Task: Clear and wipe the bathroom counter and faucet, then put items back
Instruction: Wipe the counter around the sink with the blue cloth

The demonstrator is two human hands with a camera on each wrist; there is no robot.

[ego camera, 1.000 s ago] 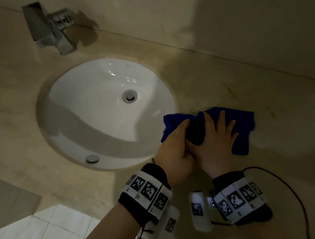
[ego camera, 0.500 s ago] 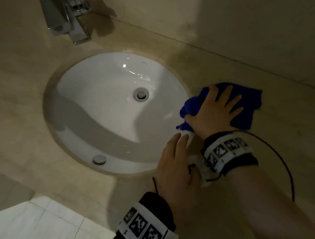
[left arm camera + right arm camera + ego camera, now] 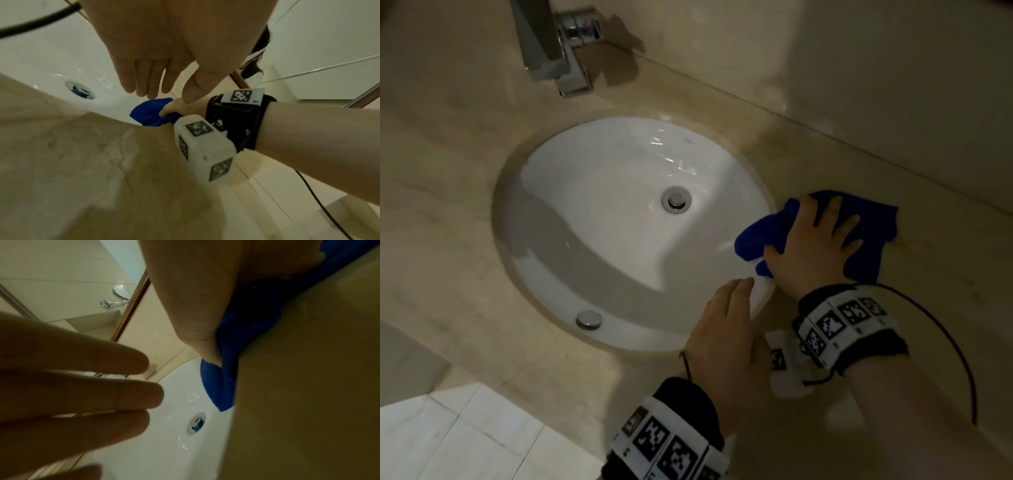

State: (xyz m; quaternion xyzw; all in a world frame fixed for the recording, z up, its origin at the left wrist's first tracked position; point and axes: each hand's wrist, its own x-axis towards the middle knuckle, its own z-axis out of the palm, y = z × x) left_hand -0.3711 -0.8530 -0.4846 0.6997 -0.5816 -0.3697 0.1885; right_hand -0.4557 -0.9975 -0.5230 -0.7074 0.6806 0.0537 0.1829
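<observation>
The blue cloth (image 3: 873, 236) lies bunched on the bench (image 3: 893, 164) at the right rim of the sink (image 3: 619, 205), one fold hanging over that rim into the bowl; it looks soft, light and limp, likely to drag and crumple rather than slide as a sheet, so a flat press over its middle seems the best hold; the right hand (image 3: 815, 246) does just that, fingers spread and nearly straight on top, thumb against the near fold; the left hand (image 3: 722, 325) hovers over the sink's near rim, fingers straight and relaxed, holding nothing; right of the sink the bench runs to the wall joint behind, with room for sweeping; the faucet (image 3: 551, 48) stands behind the sink, well apart from the cloth.
</observation>
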